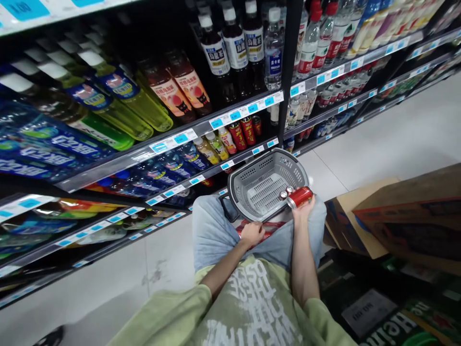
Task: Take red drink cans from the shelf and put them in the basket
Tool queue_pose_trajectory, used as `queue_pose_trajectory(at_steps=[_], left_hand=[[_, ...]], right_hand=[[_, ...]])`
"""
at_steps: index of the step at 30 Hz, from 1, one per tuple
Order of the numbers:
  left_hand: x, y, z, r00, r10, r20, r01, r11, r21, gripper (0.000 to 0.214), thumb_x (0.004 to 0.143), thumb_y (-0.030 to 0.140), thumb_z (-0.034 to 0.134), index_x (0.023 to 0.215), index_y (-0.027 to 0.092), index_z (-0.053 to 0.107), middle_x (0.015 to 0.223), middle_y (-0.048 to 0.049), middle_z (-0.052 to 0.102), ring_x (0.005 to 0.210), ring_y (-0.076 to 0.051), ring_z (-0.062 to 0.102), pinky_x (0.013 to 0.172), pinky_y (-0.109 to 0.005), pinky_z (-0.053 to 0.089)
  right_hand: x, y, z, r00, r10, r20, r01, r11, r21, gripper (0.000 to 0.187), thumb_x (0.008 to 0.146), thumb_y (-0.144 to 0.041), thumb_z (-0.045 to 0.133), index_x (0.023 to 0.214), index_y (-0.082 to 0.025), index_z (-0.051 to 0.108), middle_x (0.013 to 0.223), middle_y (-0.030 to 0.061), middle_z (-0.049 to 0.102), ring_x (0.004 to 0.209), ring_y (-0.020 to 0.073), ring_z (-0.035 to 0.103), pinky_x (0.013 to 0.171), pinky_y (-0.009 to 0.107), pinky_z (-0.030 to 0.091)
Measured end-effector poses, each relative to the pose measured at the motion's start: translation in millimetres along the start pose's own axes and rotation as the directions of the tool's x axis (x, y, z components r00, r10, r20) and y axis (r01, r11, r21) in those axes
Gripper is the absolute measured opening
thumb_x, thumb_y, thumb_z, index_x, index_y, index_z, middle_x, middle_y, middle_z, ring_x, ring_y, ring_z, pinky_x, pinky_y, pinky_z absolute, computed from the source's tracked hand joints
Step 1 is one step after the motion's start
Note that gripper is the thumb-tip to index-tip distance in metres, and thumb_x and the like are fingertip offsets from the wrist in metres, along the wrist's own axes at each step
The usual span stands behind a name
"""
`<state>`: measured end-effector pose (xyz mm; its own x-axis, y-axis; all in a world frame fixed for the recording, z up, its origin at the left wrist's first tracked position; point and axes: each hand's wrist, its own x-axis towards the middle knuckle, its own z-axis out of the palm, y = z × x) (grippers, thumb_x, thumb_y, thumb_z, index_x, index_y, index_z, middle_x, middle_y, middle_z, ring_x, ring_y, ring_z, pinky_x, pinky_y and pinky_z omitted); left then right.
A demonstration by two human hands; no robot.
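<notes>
My right hand (304, 210) is wrapped round a red drink can (301, 196), tilted on its side above the near right rim of a grey shopping basket (248, 185). Two silver can tops (284, 195) show in the basket's right corner, close to that can. My left hand (253, 232) is closed, fingers curled down, over a shiny red wrapped thing (276, 224) between my knees and the basket. What its fingers grip is mostly hidden. The basket stands on the floor in front of me, its black handle (229, 209) folded down at the left.
Shelves with price rails (216, 122) run along the left and ahead, filled with bottles (122, 89) and several red cans (248, 130). At my right are cardboard boxes (363, 216) and green beer cartons (399, 322). Pale tiled floor (345, 158) runs beyond the basket.
</notes>
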<state>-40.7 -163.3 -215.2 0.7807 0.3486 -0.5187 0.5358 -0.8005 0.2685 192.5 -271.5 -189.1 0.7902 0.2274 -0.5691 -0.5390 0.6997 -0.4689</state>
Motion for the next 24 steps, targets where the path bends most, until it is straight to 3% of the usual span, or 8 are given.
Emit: queue_pose_trajectory(at_steps=[5, 12, 20, 24], left_hand=[[-1, 2, -2.2, 1.000, 0.007, -0.002, -0.007, 1.000, -0.026, 0.034, 0.110, 0.027, 0.048, 0.115, 0.014, 0.079, 0.126, -0.0175, 0.079, 0.119, -0.032, 0.074, 0.102, -0.041, 0.055], [-1, 2, -2.8, 1.000, 0.016, -0.005, -0.016, 0.999, -0.039, 0.035, 0.110, 0.027, 0.047, 0.115, 0.012, 0.078, 0.127, -0.0201, 0.079, 0.120, -0.033, 0.073, 0.102, -0.043, 0.055], [-3, 5, -7.0, 1.000, 0.012, -0.002, -0.013, 0.999, -0.046, 0.033, 0.111, 0.026, 0.049, 0.115, 0.012, 0.079, 0.127, -0.0197, 0.079, 0.120, -0.033, 0.074, 0.103, -0.043, 0.055], [-5, 7, -11.2, 1.000, 0.012, 0.001, -0.012, 0.999, -0.051, 0.033, 0.110, 0.025, 0.049, 0.116, 0.012, 0.078, 0.127, -0.0206, 0.079, 0.122, -0.033, 0.074, 0.105, -0.044, 0.055]], right_hand=[[6, 5, -5, 0.999, 0.000, 0.035, 0.000, 1.000, -0.015, 0.039, 0.099, -0.044, 0.043, 0.097, -0.019, 0.073, 0.091, 0.0148, 0.077, 0.089, 0.0288, 0.075, 0.082, 0.048, 0.066], [15, 6, -11, 0.972, -0.153, 0.181, 0.189, 0.961, -0.201, 0.049, 0.101, -0.070, 0.047, 0.097, -0.026, 0.068, 0.086, 0.0115, 0.075, 0.085, 0.0295, 0.074, 0.076, 0.049, 0.064], [5, 6, -2, 0.990, -0.109, 0.094, 0.119, 0.987, -0.107, 0.050, 0.108, -0.064, 0.041, 0.100, -0.024, 0.070, 0.087, 0.0128, 0.075, 0.082, 0.0273, 0.072, 0.074, 0.044, 0.063], [1, 5, 1, 0.986, -0.111, 0.121, 0.135, 0.969, -0.208, 0.063, 0.109, -0.067, 0.027, 0.103, -0.022, 0.071, 0.095, 0.0160, 0.077, 0.089, 0.0277, 0.072, 0.076, 0.043, 0.063]])
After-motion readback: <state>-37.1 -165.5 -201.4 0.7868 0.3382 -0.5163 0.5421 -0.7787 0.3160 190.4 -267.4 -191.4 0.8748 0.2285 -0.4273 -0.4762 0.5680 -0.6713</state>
